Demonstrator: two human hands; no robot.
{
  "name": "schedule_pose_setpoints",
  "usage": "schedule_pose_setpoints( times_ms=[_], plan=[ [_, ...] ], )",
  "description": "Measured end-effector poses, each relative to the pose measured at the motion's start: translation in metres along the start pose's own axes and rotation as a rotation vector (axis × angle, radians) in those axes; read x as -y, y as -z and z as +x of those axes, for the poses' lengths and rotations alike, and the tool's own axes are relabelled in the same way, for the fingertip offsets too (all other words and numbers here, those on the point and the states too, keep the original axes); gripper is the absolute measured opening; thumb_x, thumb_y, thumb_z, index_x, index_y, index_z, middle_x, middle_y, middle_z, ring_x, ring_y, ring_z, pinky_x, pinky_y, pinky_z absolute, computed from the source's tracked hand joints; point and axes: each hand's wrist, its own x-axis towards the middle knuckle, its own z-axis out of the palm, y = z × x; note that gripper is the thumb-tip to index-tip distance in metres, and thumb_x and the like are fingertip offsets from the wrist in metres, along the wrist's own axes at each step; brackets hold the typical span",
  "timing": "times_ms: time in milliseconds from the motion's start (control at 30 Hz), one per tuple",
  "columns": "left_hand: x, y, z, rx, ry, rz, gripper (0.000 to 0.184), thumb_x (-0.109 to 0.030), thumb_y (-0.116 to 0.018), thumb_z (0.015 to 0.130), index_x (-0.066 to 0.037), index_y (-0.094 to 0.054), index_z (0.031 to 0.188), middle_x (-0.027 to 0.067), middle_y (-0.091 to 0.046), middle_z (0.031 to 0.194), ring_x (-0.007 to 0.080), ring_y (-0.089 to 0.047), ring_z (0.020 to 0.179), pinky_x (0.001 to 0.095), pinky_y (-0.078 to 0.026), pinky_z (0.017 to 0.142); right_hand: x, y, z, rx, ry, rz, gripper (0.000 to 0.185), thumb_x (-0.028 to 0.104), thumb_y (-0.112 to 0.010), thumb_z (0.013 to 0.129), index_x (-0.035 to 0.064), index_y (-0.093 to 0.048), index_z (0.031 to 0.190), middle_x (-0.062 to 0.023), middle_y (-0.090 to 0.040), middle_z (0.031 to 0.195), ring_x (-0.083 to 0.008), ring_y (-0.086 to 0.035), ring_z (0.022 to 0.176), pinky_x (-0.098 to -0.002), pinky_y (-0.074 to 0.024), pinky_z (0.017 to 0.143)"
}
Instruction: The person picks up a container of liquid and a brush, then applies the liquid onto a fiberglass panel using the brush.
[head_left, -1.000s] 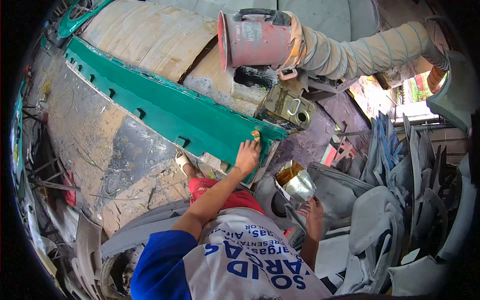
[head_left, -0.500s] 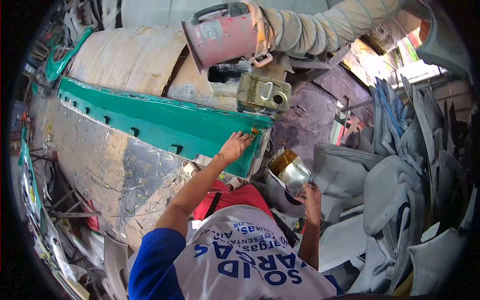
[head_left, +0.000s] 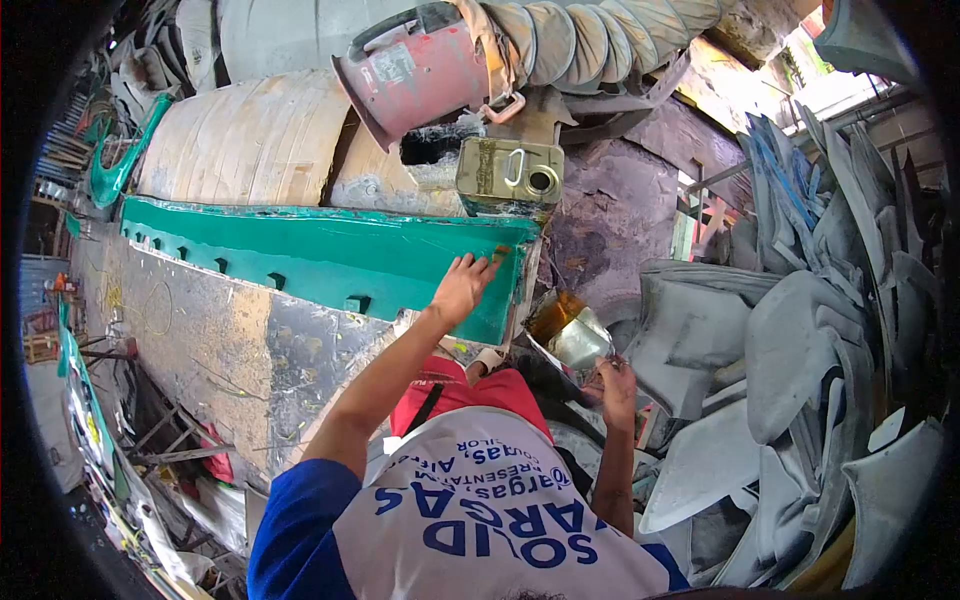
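Observation:
My left hand [head_left: 462, 287] is closed on a small brush [head_left: 500, 253] with an orange tip, at the right end of a long green panel [head_left: 300, 245]. The brush tip touches or nearly touches the glossy green surface; its handle is mostly hidden by my fingers. Lower right, my right hand [head_left: 615, 385] grips the edge of a shiny metal can [head_left: 580, 343]. The can is tilted with its opening showing, and its inside looks amber. Small dark blocks [head_left: 357, 303] line the panel's near edge.
A rectangular tin [head_left: 512, 172] stands just behind the panel. Beyond it lies a pink blower [head_left: 415, 82] with a ribbed hose [head_left: 590, 42]. Grey moulded pieces [head_left: 800, 350] are piled at the right. Metal bars and scraps [head_left: 165, 440] lie at the lower left.
The view has turned, so the panel, blower and tin appear further left. The brush has shifted slightly along the panel's right end. The can stays in my right hand.

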Motion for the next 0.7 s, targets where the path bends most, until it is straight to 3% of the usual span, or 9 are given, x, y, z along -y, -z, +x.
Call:
schedule_pose_setpoints(
  times_ms=[200, 267, 333, 400, 433, 500, 700],
  plan=[
    [-0.021, -0.022, -0.030, 0.124, -0.099, -0.100, 0.044, -0.009, -0.057, 0.084, -0.008, -0.056, 0.128, 0.0082, -0.057, 0.106, 0.0292, -0.052, 0.097, 0.0390, -0.044, 0.086, -0.004, -0.002, 0.003, -0.046, -0.004, -0.092, 0.047, 0.026, -0.069, 0.086, 0.0000, -0.051, 0.120, -0.0078, -0.062, 0.099, -0.0157, -0.063, 0.086, -0.0309, -0.0590, 0.063],
    [-0.016, -0.016, -0.043, 0.153, -0.128, -0.146, 0.043, -0.010, -0.057, 0.086, -0.009, -0.055, 0.128, 0.0087, -0.057, 0.107, 0.0294, -0.052, 0.097, 0.0394, -0.045, 0.085, -0.009, -0.003, 0.003, -0.040, 0.084, -0.042, 0.042, 0.027, -0.066, 0.088, 0.0025, -0.050, 0.118, -0.0057, -0.059, 0.090, -0.0150, -0.062, 0.073, -0.0285, -0.0575, 0.056],
    [-0.010, -0.003, -0.045, 0.180, -0.155, -0.191, 0.042, -0.011, -0.056, 0.087, -0.009, -0.055, 0.129, 0.0091, -0.057, 0.107, 0.0297, -0.052, 0.098, 0.0398, -0.045, 0.084, -0.007, -0.005, 0.004, -0.032, 0.095, -0.064, 0.042, 0.028, -0.066, 0.088, 0.0026, -0.050, 0.118, -0.0056, -0.059, 0.090, -0.0148, -0.062, 0.074, -0.0285, -0.0573, 0.056],
    [-0.002, 0.008, -0.036, 0.014, -0.027, -0.263, 0.038, -0.009, -0.058, 0.088, -0.010, -0.059, 0.126, 0.0091, -0.059, 0.092, 0.0320, -0.054, 0.087, 0.0424, -0.046, 0.079, -0.003, -0.008, 0.005, -0.029, 0.105, -0.089, 0.042, 0.028, -0.067, 0.088, 0.0027, -0.050, 0.117, -0.0055, -0.059, 0.090, -0.0146, -0.062, 0.075, -0.0285, -0.0571, 0.056],
    [-0.001, 0.018, -0.031, 0.013, -0.029, -0.269, 0.038, -0.009, -0.058, 0.088, -0.010, -0.059, 0.126, 0.0091, -0.059, 0.092, 0.0320, -0.054, 0.087, 0.0424, -0.046, 0.079, 0.001, -0.010, 0.006, 0.006, 0.089, -0.088, 0.049, 0.030, -0.069, 0.086, 0.0011, -0.050, 0.121, -0.0061, -0.060, 0.094, -0.0144, -0.061, 0.081, -0.0290, -0.0572, 0.059],
    [-0.002, 0.037, -0.018, -0.092, 0.106, -0.663, 0.026, -0.011, -0.060, 0.090, -0.008, -0.065, 0.116, 0.0103, -0.064, 0.088, 0.0333, -0.057, 0.083, 0.0436, -0.047, 0.079, 0.008, -0.016, 0.011, 0.023, 0.077, -0.086, 0.056, 0.031, -0.071, 0.084, -0.0006, -0.050, 0.125, -0.0067, -0.061, 0.098, -0.0143, -0.061, 0.087, -0.0294, -0.0573, 0.062],
    [-0.030, 0.043, 0.003, -0.095, -0.049, -0.770, 0.019, -0.009, -0.061, 0.090, -0.005, -0.069, 0.107, 0.0146, -0.068, 0.095, 0.0340, -0.061, 0.089, 0.0423, -0.048, 0.080, 0.018, -0.042, 0.033, -0.007, 0.143, -0.243, 0.059, 0.030, -0.075, 0.081, -0.0030, -0.050, 0.123, -0.0058, -0.062, 0.092, -0.0125, -0.061, 0.071, -0.0283, -0.0525, 0.053]
  ],
)
